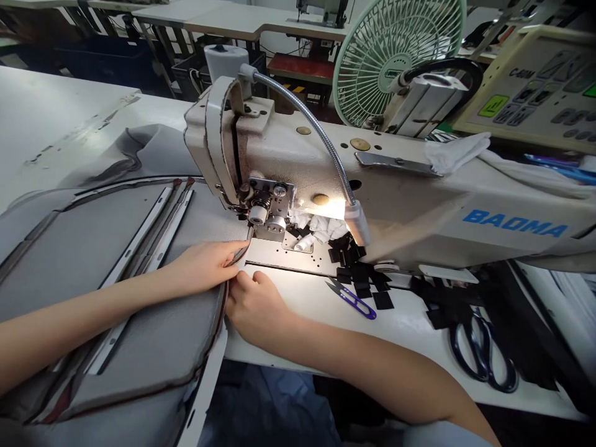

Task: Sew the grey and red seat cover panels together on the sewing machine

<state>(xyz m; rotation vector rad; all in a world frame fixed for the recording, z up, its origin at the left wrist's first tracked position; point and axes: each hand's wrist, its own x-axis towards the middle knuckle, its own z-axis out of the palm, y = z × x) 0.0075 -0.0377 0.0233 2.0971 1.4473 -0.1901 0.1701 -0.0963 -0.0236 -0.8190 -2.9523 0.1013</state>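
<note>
A large grey mesh fabric piece (195, 217) with dark piped seams and white plastic strips lies across the left of the sewing machine bed. My left hand (209, 264) pinches its right edge just in front of the sewing machine head (261, 205). Close below it, my right hand (256, 304) is closed on the same edge, fingers curled under the seam. A white strip (207, 385) hangs down from that edge below my right hand. The needle and presser foot are mostly hidden behind the head's front parts.
Purple thread snips (351, 299) lie right of my hands, beside several black fabric pieces (361, 273) and white scraps (321, 228). Black-handled scissors (484, 354) are farther right. A flexible lamp (356, 220) lights the bed; behind stand a green fan (395, 62) and a control panel (531, 93).
</note>
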